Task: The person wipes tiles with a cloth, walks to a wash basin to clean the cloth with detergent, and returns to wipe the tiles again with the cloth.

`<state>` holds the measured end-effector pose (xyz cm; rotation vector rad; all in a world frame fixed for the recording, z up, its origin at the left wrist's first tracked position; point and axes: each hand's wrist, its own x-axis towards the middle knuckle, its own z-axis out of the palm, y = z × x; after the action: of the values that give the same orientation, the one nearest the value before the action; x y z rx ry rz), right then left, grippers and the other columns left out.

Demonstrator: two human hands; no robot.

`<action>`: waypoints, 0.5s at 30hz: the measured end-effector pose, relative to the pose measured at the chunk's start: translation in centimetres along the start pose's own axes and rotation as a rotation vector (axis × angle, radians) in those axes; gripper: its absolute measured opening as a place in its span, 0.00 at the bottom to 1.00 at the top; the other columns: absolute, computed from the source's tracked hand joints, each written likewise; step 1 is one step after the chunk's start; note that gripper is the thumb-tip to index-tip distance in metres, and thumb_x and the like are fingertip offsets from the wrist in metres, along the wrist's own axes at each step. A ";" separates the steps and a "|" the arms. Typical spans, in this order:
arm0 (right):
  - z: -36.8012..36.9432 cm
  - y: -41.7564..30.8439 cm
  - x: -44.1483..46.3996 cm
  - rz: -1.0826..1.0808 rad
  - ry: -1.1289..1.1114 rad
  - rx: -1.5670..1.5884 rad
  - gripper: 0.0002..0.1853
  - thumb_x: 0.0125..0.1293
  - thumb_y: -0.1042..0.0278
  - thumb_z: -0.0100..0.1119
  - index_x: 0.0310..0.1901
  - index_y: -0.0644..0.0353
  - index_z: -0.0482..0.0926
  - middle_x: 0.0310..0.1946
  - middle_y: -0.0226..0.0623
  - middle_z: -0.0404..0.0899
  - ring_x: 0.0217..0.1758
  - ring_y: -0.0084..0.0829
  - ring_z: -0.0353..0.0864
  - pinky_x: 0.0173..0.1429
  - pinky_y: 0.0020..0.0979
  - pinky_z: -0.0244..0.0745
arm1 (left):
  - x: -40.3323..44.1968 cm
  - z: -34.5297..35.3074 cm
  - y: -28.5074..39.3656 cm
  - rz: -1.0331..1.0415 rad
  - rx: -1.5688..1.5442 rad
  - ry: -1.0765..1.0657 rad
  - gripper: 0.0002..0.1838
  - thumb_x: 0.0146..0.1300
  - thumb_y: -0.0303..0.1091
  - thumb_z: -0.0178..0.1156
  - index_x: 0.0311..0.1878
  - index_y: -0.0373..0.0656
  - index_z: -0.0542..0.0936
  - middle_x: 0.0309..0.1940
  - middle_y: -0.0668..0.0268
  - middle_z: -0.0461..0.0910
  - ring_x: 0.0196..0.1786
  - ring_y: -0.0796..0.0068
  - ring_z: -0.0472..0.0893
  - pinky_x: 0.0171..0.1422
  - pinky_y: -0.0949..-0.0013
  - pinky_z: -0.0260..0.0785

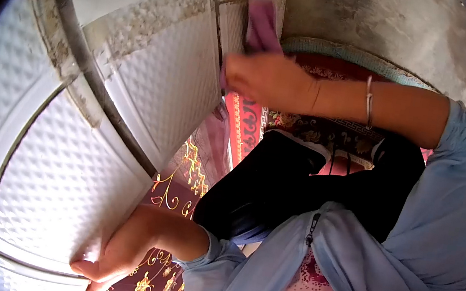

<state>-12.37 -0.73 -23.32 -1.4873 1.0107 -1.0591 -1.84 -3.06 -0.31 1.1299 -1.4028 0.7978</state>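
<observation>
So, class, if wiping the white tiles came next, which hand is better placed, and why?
Probably the right hand: it grips the purple cloth, close beside the white tiles. The left hand shows no cloth and is at the tiles' edge, seemingly better suited to bracing.

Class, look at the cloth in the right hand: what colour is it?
The cloth is purple; it shows best in the head view.

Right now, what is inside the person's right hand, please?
A purple cloth sticks out past the right hand; the part within the grip is covered, so it cannot be seen.
</observation>
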 end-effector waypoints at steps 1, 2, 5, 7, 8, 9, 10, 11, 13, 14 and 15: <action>0.8 -0.5 -0.5 -0.056 -0.152 -0.063 0.07 0.65 0.64 0.54 0.37 0.56 0.68 0.22 0.43 0.74 0.28 0.47 0.78 0.30 0.42 0.72 | 0.0 0.1 0.0 -0.002 0.012 0.043 0.42 0.51 0.34 0.55 0.71 0.34 0.52 0.63 0.48 0.58 0.65 0.59 0.64 0.67 0.57 0.60; 1.1 -0.7 -0.8 -0.113 -0.301 -0.122 0.07 0.64 0.64 0.54 0.37 0.55 0.68 0.21 0.44 0.73 0.27 0.47 0.78 0.29 0.43 0.71 | 0.2 0.1 0.1 0.000 0.023 0.084 0.42 0.51 0.34 0.55 0.70 0.35 0.53 0.63 0.48 0.59 0.64 0.60 0.64 0.67 0.58 0.60; 0.3 1.3 -0.6 -0.301 -0.304 -0.244 0.08 0.64 0.63 0.53 0.38 0.55 0.68 0.20 0.43 0.71 0.26 0.48 0.77 0.28 0.44 0.71 | 0.1 -0.1 -0.5 0.036 0.004 0.089 0.39 0.52 0.33 0.55 0.69 0.37 0.57 0.60 0.51 0.64 0.61 0.64 0.67 0.63 0.61 0.63; -1.2 2.1 0.7 -0.298 -0.090 -0.199 0.07 0.65 0.63 0.52 0.39 0.56 0.68 0.23 0.41 0.73 0.26 0.46 0.77 0.28 0.43 0.70 | 0.2 -0.3 -0.7 0.052 -0.032 0.008 0.36 0.54 0.33 0.54 0.69 0.39 0.58 0.58 0.53 0.65 0.59 0.64 0.69 0.61 0.60 0.64; -2.6 2.0 2.1 -0.187 0.049 -0.162 0.07 0.66 0.63 0.49 0.40 0.55 0.68 0.23 0.43 0.74 0.29 0.47 0.79 0.30 0.45 0.72 | 0.0 -0.4 -0.9 0.057 -0.025 -0.006 0.36 0.54 0.33 0.54 0.68 0.40 0.58 0.58 0.53 0.65 0.59 0.64 0.69 0.61 0.60 0.65; -4.0 1.8 3.6 -0.079 0.186 -0.130 0.07 0.66 0.63 0.47 0.42 0.54 0.68 0.24 0.46 0.76 0.32 0.47 0.81 0.32 0.47 0.74 | -0.1 -0.4 -0.8 0.055 -0.018 0.000 0.36 0.54 0.33 0.54 0.68 0.40 0.58 0.58 0.53 0.65 0.59 0.64 0.69 0.61 0.60 0.65; -4.6 2.0 4.4 -0.074 0.182 -0.130 0.07 0.66 0.63 0.47 0.42 0.54 0.68 0.24 0.46 0.76 0.32 0.47 0.81 0.32 0.47 0.74 | -0.1 -0.2 -0.5 0.072 -0.018 -0.021 0.36 0.55 0.33 0.53 0.69 0.40 0.58 0.59 0.53 0.65 0.59 0.63 0.69 0.61 0.59 0.65; -5.2 2.4 5.0 -0.151 0.226 -0.140 0.06 0.67 0.64 0.48 0.41 0.55 0.69 0.26 0.41 0.76 0.32 0.44 0.80 0.33 0.41 0.73 | 0.0 -0.1 -0.4 0.087 -0.026 -0.044 0.35 0.55 0.33 0.53 0.69 0.40 0.58 0.59 0.52 0.65 0.60 0.62 0.69 0.62 0.58 0.65; -4.8 2.1 4.9 -0.233 0.280 -0.086 0.07 0.66 0.62 0.48 0.41 0.54 0.68 0.24 0.46 0.76 0.31 0.47 0.81 0.32 0.47 0.74 | -0.2 -0.3 -0.8 0.008 -0.044 -0.012 0.36 0.55 0.33 0.52 0.69 0.40 0.57 0.60 0.52 0.64 0.61 0.61 0.68 0.63 0.57 0.64; -3.7 1.7 3.7 -0.228 0.279 -0.092 0.07 0.66 0.62 0.48 0.41 0.54 0.68 0.24 0.46 0.76 0.31 0.47 0.81 0.32 0.47 0.74 | -0.1 -0.5 -0.9 0.001 -0.046 -0.014 0.36 0.55 0.33 0.52 0.69 0.40 0.57 0.60 0.52 0.64 0.61 0.61 0.68 0.63 0.57 0.64; -2.4 1.5 2.5 -0.209 0.172 -0.097 0.07 0.66 0.62 0.48 0.41 0.53 0.68 0.25 0.46 0.76 0.30 0.47 0.81 0.32 0.47 0.74 | -0.1 -0.7 -1.0 -0.001 -0.025 -0.018 0.37 0.55 0.33 0.53 0.70 0.41 0.56 0.61 0.51 0.63 0.62 0.60 0.68 0.64 0.56 0.64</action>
<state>-14.13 -3.96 -24.24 -1.6285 1.0542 -1.3208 -0.71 -2.69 -0.40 1.1203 -1.4231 0.7692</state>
